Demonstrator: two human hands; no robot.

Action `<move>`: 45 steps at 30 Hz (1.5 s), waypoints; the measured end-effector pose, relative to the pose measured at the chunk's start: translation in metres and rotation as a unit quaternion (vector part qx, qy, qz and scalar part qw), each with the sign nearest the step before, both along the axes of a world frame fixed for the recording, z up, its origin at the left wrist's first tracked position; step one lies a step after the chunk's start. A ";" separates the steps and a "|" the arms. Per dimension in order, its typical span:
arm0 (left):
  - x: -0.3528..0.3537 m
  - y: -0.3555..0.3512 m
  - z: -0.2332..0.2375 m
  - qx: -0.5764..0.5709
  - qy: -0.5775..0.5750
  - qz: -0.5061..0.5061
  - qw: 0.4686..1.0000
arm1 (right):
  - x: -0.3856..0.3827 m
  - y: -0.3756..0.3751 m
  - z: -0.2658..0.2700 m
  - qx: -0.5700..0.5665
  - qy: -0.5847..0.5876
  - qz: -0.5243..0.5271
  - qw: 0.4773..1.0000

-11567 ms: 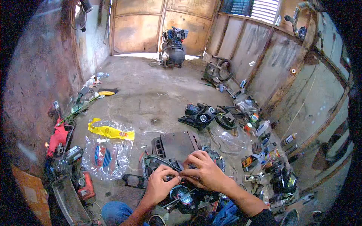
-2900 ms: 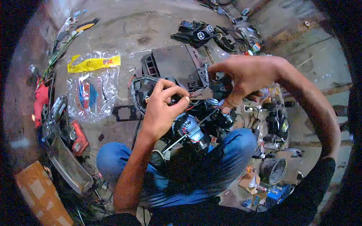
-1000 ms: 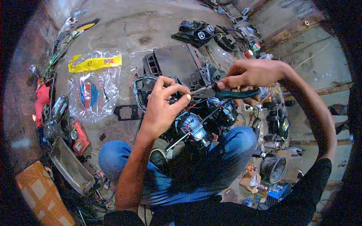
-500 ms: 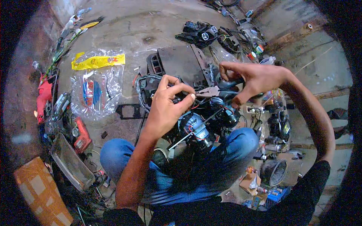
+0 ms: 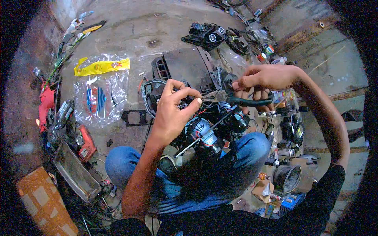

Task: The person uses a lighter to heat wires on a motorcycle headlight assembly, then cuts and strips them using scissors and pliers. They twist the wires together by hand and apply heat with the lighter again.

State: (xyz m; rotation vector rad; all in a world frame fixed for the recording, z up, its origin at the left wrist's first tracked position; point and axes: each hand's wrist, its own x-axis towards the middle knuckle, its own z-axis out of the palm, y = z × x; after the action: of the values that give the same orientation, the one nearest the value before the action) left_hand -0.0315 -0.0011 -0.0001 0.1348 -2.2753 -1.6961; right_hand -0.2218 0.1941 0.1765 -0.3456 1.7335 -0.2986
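Both hands met above the headlamp [image 5: 201, 133] on the lap: the left hand [image 5: 171, 114] pinched a thin wire [image 5: 184, 105], probably limp and fragile, while the right hand [image 5: 263, 78] clenched its fingers [image 5: 246, 82] round the stiff pliers [image 5: 236, 100], at the handles.

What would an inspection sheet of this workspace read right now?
Surface: bare concrete floor, stained.
Job's things: headlight assembly between the knees; pliers, tip at a small part.
Clutter: plastic bag, dark panel, red tool, cardboard box, spare headlights.
Hands: left hand pinches the small part; right hand grips the pliers.
Cables: red wires by the left fingertips.
Surroundings: wall at the upper right.
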 end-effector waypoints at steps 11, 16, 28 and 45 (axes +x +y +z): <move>0.000 0.002 -0.004 -0.001 -0.002 -0.023 1.000 | 0.027 0.054 0.015 -0.140 0.016 -0.142 0.980; 0.000 0.001 -0.005 0.010 -0.033 -0.024 0.999 | 0.049 0.086 0.018 -0.278 0.121 -0.232 0.924; 0.007 -0.005 0.022 -0.037 0.005 -0.019 0.999 | 0.133 0.256 -0.072 -0.292 0.418 -0.500 0.700; -0.025 -0.039 0.065 -0.205 -0.079 -0.144 0.965 | 0.404 0.352 -0.429 -0.038 0.365 -0.480 0.797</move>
State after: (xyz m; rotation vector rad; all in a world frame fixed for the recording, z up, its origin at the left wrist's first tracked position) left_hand -0.0563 -0.0400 0.0647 -0.1648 -2.8284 -1.3290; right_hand 0.1823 0.5461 -0.2528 0.4912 2.5710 -1.0812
